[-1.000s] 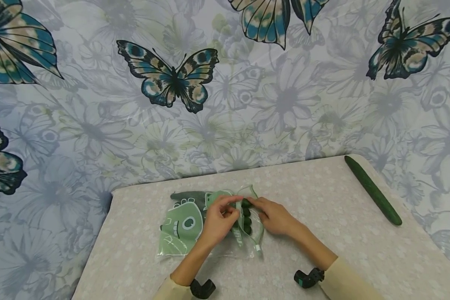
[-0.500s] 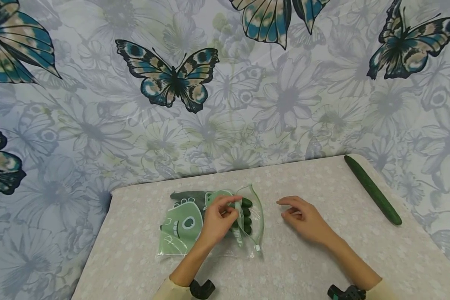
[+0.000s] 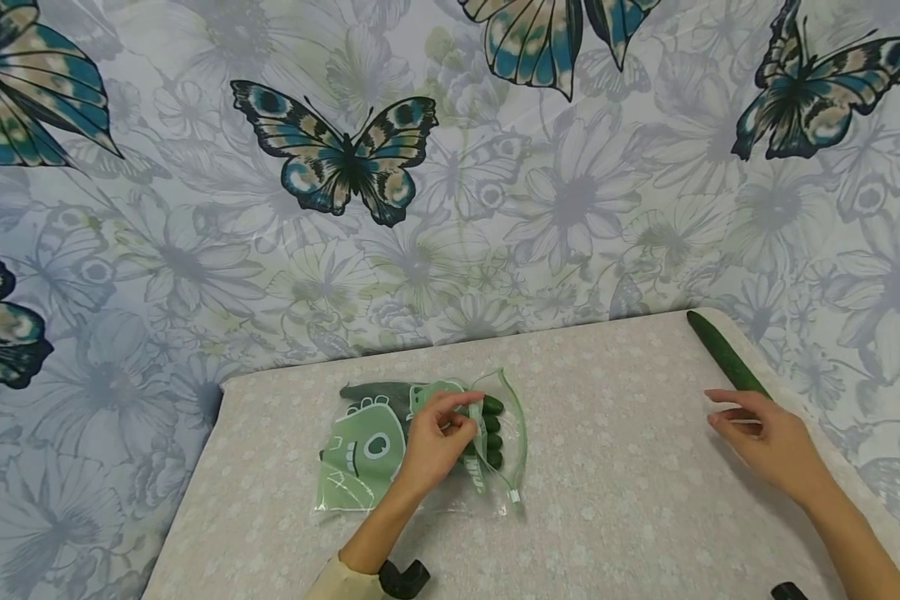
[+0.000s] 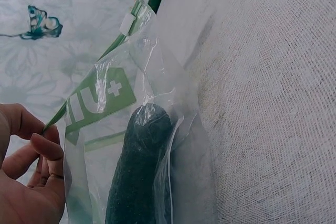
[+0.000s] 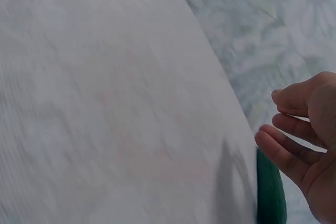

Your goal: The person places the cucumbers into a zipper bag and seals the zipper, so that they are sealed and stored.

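Observation:
A clear zip bag [image 3: 521,442] printed with green cartoon figures lies on the table, its mouth toward the right. Several cucumbers [image 3: 493,425] are inside it, ends showing near the mouth; one cucumber [image 4: 139,166] appears large in the left wrist view. My left hand [image 3: 438,437] pinches the bag's green upper edge between thumb and finger. At the far right of the table lies a single long cucumber [image 3: 727,354]. My right hand [image 3: 772,442] is beside it, fingers loosely bent and holding nothing, covering its near end in the head view. Whether they touch I cannot tell.
A pale patterned cloth covers the table [image 3: 607,467]. Behind it hangs a butterfly-and-flower backdrop [image 3: 570,208], close to the table's back edge. The bag's white slider [image 3: 514,496] sits at the near corner of its mouth.
My right hand has let go of the bag's mouth and moved right across the table to the lone cucumber. The left hand stays at the bag.

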`<state>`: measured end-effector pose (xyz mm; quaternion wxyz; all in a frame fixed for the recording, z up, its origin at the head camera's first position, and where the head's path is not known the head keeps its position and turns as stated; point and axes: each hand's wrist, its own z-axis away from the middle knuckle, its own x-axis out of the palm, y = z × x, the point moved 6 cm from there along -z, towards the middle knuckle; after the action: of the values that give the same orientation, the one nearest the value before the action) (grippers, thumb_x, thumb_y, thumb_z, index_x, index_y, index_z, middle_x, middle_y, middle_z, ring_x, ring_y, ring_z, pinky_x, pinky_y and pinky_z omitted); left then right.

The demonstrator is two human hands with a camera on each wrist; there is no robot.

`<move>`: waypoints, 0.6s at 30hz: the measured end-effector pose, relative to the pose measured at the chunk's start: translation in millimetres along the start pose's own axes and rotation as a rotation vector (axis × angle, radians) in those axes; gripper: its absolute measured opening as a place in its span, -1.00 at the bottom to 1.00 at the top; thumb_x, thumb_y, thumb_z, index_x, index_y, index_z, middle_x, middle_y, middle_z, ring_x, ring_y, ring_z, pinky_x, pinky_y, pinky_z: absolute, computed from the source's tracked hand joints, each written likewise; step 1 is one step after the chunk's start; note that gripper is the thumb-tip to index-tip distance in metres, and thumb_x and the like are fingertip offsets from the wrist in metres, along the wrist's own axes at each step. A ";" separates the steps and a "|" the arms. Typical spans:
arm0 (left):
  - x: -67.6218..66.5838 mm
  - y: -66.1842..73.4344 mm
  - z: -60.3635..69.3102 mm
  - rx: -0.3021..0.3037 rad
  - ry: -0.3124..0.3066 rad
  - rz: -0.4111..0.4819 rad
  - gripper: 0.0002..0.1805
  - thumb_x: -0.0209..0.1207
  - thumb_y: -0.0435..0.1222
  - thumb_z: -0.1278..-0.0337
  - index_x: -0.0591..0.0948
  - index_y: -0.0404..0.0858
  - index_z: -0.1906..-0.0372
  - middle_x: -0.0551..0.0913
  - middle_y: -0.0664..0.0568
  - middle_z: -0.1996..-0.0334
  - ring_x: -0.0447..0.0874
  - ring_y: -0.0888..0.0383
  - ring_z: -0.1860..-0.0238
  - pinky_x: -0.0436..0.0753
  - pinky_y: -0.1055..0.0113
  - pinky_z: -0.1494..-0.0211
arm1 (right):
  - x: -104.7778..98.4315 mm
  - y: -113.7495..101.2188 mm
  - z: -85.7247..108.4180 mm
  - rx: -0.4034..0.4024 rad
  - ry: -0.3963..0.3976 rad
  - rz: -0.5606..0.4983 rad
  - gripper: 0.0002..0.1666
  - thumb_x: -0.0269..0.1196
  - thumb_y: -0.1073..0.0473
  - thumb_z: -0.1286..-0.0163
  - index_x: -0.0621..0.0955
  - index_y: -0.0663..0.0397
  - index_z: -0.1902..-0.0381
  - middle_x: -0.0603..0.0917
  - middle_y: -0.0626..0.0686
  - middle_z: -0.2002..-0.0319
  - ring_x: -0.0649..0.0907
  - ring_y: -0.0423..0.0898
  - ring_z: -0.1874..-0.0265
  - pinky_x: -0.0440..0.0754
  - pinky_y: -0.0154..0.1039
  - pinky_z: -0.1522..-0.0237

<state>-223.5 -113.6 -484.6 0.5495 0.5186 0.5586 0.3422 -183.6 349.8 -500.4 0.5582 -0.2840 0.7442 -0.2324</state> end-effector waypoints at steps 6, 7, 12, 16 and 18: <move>-0.5 -0.8 0.4 0.001 -0.003 -0.004 -0.56 0.21 -0.48 -0.34 0.78 -0.10 -0.22 0.64 -0.09 -0.06 0.60 0.25 0.32 0.52 0.53 0.27 | -27.6 31.7 1.5 0.092 0.050 0.191 -0.40 0.42 0.04 -0.47 0.63 0.30 -0.32 0.65 0.52 -0.16 0.83 0.11 0.23 0.73 -0.06 0.21; -0.6 -0.9 0.5 0.001 -0.003 -0.003 -0.56 0.21 -0.49 -0.34 0.78 -0.14 -0.23 0.64 -0.09 -0.07 0.60 0.26 0.32 0.52 0.53 0.27 | -29.6 35.7 1.1 0.093 0.047 0.211 -0.37 0.42 0.05 -0.46 0.61 0.35 -0.32 0.62 0.56 -0.16 0.80 0.33 0.19 0.73 0.12 0.19; -1.0 -1.3 0.6 0.009 0.004 0.009 -0.56 0.22 -0.50 -0.31 0.76 -0.23 -0.24 0.64 -0.14 -0.07 0.61 0.30 0.30 0.52 0.54 0.27 | -32.2 54.6 -0.5 0.127 -0.002 0.303 -0.28 0.41 0.10 -0.43 0.50 0.57 -0.30 0.60 0.63 -0.10 0.69 0.57 0.11 0.64 0.42 0.16; -1.2 -1.6 1.1 0.002 0.000 0.015 -0.56 0.22 -0.50 -0.31 0.76 -0.22 -0.24 0.63 -0.15 -0.07 0.61 0.31 0.30 0.51 0.53 0.28 | -31.2 65.8 -0.1 0.179 -0.030 0.337 -0.32 0.38 0.10 -0.46 0.51 0.61 -0.25 0.66 0.62 0.00 0.70 0.54 0.13 0.64 0.36 0.22; -1.4 -1.8 1.3 -0.007 -0.005 0.020 -0.57 0.22 -0.49 -0.33 0.76 -0.21 -0.24 0.63 -0.14 -0.07 0.61 0.30 0.31 0.51 0.52 0.28 | -31.1 67.7 -0.7 0.192 -0.028 0.338 -0.34 0.37 0.10 -0.46 0.53 0.60 -0.23 0.67 0.61 0.02 0.71 0.53 0.14 0.64 0.35 0.22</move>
<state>-222.8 -115.6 -486.2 0.5493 0.5232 0.5508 0.3481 -188.6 420.5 -523.3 0.6241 -0.1037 0.7479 -0.2012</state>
